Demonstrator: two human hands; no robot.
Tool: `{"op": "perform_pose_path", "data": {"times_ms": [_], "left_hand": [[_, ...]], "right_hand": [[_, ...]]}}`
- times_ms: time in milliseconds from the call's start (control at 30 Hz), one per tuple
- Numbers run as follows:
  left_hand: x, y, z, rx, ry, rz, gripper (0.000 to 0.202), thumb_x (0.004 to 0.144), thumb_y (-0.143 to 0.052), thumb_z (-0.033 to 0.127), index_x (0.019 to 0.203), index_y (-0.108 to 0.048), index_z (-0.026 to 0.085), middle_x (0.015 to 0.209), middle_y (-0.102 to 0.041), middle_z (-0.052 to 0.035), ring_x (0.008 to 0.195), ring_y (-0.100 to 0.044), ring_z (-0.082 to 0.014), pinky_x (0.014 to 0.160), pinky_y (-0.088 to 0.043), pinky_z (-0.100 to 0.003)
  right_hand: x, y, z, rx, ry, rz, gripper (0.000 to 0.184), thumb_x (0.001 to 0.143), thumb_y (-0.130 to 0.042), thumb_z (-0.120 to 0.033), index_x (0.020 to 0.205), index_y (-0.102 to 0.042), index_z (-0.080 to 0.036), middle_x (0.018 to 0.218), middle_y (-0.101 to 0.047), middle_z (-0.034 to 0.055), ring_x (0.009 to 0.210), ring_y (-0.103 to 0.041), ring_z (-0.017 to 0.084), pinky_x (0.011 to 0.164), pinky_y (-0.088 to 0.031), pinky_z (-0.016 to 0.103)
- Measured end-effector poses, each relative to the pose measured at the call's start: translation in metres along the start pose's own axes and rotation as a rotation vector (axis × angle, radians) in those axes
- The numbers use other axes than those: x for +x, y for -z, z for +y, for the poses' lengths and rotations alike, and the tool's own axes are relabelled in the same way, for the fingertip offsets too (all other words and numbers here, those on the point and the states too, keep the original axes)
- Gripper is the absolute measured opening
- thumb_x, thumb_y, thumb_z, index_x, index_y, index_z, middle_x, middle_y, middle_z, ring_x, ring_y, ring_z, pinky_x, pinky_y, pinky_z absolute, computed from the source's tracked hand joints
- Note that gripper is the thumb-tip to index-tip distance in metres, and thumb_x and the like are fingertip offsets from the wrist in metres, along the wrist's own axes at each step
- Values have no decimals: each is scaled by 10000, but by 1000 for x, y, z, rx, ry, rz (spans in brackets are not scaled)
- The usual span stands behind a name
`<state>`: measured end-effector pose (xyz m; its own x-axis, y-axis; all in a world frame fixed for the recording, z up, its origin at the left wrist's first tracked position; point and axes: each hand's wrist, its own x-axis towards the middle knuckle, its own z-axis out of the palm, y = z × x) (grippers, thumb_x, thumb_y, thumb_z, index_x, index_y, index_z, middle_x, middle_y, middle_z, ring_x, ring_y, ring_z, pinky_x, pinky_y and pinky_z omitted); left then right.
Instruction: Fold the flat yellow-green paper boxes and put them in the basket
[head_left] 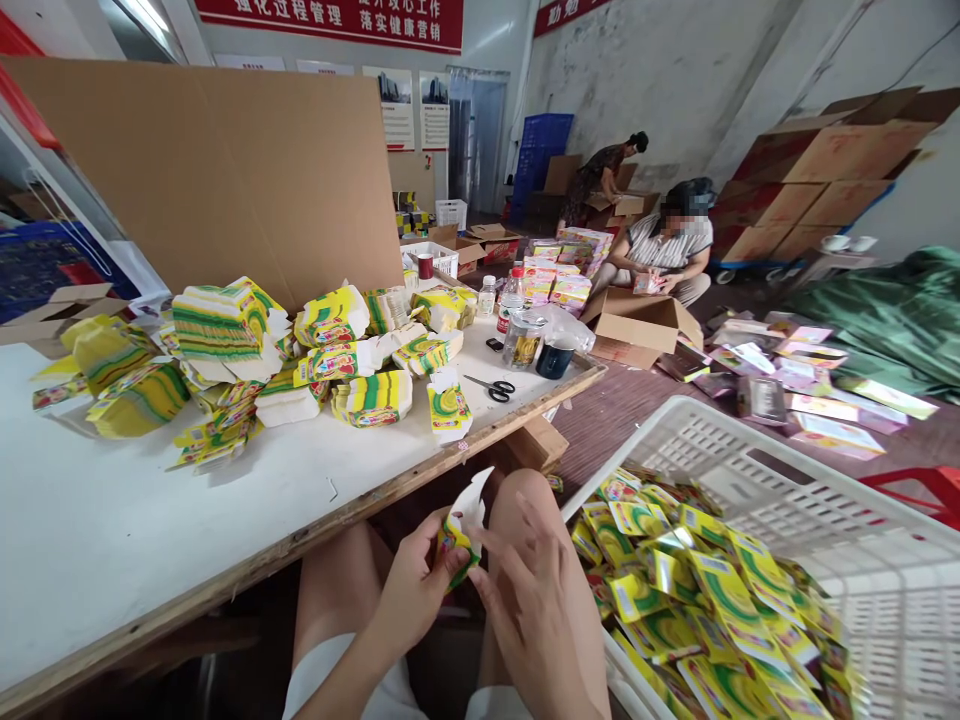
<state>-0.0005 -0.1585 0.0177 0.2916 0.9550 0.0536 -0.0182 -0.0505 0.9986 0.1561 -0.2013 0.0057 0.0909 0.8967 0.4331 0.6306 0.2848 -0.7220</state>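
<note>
Over my lap, both hands work on one small yellow-and-green carton (461, 530) with white flaps sticking up. My left hand (416, 590) is wrapped round its lower left side. My right hand (536, 600) pinches its right edge with thumb and fingers. Stacks of flat yellow-green carton blanks (225, 320) lie on the white table (150, 520) in front of me. To my right stands a white plastic crate (750, 480) holding several folded cartons (697, 600).
Scissors (491, 387), a glass jar (523, 340), bottles and a dark cup (555, 358) sit at the table's far end. A large cardboard sheet (225, 170) stands behind the table. A seated person (664, 255) handles boxes beyond; another bends at the back. Packets litter the floor.
</note>
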Motion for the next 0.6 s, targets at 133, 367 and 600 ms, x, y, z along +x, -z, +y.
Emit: {"op": "perform_pose_path", "data": {"times_ms": [133, 367, 600], "left_hand": [[-2, -5, 5, 93, -31, -78, 407, 952, -573, 370, 1321, -609, 202, 1300, -685, -105, 1161, -635, -279, 1034, -473, -373], [-5, 0, 7, 108, -5, -213, 520, 974, -525, 368, 1474, -465, 234, 1436, -591, -122, 1307, -550, -301, 1140, -397, -469], [-5, 6, 14, 10, 1, -386, 601, 978, -531, 362, 1537, -350, 241, 1493, -521, -126, 1374, -473, -299, 1187, -320, -488]], "right_hand": [[9, 4, 0, -82, 49, -110, 251, 928, -552, -251, 1043, -766, -316, 1540, -424, 75, 1422, -371, 383, 1121, -335, 629], [9, -1, 7, 12, -39, -157, 246, 945, -544, -310, 1012, -780, -300, 1435, -534, 126, 1325, -473, 384, 1049, -391, 658], [11, -1, 3, 237, -56, -140, 262, 968, -537, -379, 1012, -785, -306, 1467, -503, 115, 1368, -437, 373, 1101, -343, 647]]}}
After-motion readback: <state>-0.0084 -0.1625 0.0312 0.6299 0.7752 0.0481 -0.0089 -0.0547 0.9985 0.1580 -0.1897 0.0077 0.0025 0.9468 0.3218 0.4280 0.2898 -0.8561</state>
